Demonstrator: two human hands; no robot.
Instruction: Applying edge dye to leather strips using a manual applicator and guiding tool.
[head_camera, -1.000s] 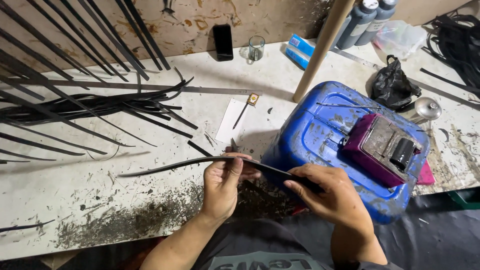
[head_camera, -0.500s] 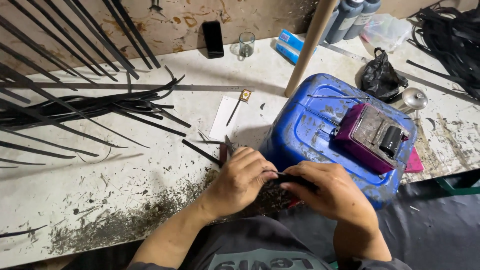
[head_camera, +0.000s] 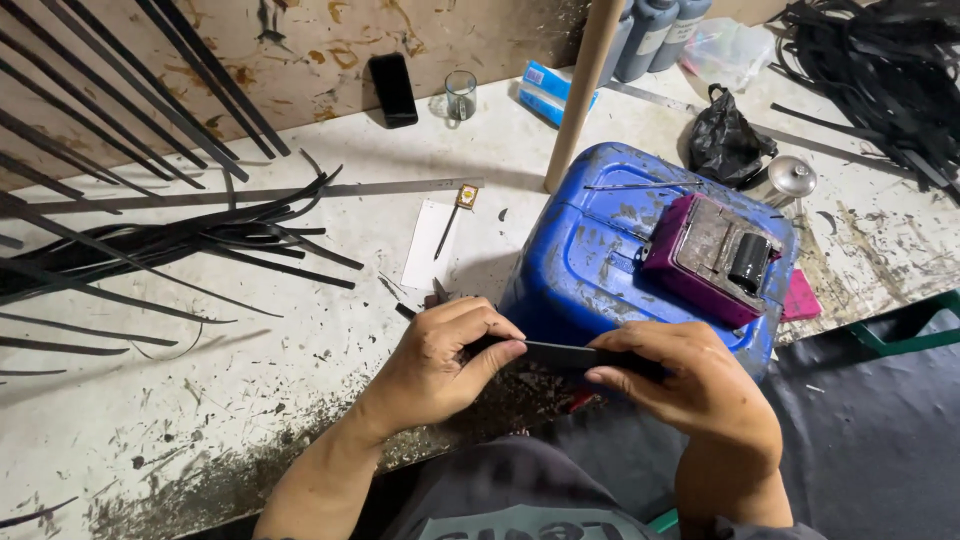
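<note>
Item: one narrow flat black strip (head_camera: 555, 356), seemingly rubber or leather (material not certain), held level between both hands at the near edge of the stained white desk (head_camera: 300, 370), just in front of a scuffed blue plastic drum lying on its side (head_camera: 600, 260). Left hand (head_camera: 440, 360): fingers curled shut, thumb pressing the strip's left end against the forefinger. Right hand (head_camera: 690, 385): fingers closed over the right end, which is hidden beneath them. Condition of strip: dark, matte, straight-edged, thin; only the short span between the hands shows. Progress, as judged: work appears mid-run, since a loose heap of long black strips (head_camera: 170, 240) lies spread at the left of the desk and a tangled mass of black strips (head_camera: 880, 70) sits at far right (which heap is finished, cannot tell); dark shavings or dust (head_camera: 200, 480) gather along the desk's front edge. Accessories: a maroon box-shaped device with a black roller (head_camera: 715, 255) atop the drum, a long metal ruler (head_camera: 250, 195), a black phone (head_camera: 392, 88), a small clear glass (head_camera: 461, 95), a knotted black plastic bag (head_camera: 725, 140).
</note>
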